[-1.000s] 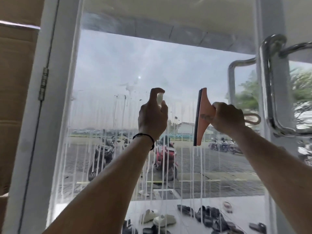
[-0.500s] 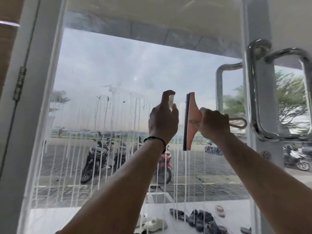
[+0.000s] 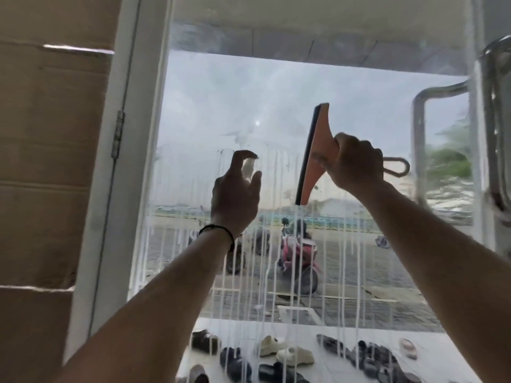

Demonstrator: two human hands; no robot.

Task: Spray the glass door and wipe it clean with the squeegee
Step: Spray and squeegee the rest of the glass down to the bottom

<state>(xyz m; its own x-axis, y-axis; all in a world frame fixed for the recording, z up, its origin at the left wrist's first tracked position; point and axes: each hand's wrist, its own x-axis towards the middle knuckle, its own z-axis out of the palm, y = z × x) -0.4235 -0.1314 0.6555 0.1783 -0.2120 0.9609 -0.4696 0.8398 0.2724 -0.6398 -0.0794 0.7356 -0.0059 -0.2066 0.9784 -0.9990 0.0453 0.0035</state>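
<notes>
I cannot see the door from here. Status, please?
Left hand holds sprayer. Right hand grips squeegee, blade upright. Glass streaked with drips. Nothing in the way.

hands: 2, left hand [image 3: 235, 199], right hand [image 3: 356, 164] | squeegee [image 3: 318, 156]: 1 | small clear spray bottle [image 3: 248, 168]: 1 | black wristband [image 3: 218, 232]: 1 | door hinge [image 3: 118, 138]: 1 | chrome door handles [image 3: 495, 120]: 2 | red scooter [image 3: 298, 255]: 1

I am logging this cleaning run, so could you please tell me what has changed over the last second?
The right hand has lifted the squeegee slightly higher than the left hand, and the two have drawn apart. The left hand keeps its grip on the spray bottle, and drip streaks remain on the glass door.
</notes>
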